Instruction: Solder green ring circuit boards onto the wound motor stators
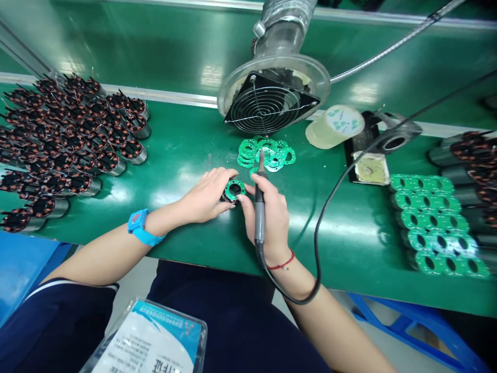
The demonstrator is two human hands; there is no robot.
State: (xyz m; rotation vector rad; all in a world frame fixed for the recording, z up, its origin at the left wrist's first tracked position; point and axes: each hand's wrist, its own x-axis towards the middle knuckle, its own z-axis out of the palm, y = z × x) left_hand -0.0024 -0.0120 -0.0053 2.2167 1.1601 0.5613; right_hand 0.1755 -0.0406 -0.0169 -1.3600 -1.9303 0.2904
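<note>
My left hand (212,196) is closed round the left side of a motor stator (225,198), its thumb and fingers on the rim. On top of the stator lies a green ring-shaped circuit board (235,190) with a dark hole in the middle. A soldering iron (259,217) rests in my right hand (272,217), its tip pointing away from me. The thumb of that hand touches the board's right edge. Just beyond my hands is a loose pile of green ring boards (248,151).
Rows of copper-wound stators (104,160) stand at left. Board-topped stators (433,220) fill the right, beside a soldering iron stand (388,137) with a sponge (370,168). A fume extractor fan (267,106) hangs above the pile, near a roll (334,127). The iron's black cable (318,243) loops over my right forearm.
</note>
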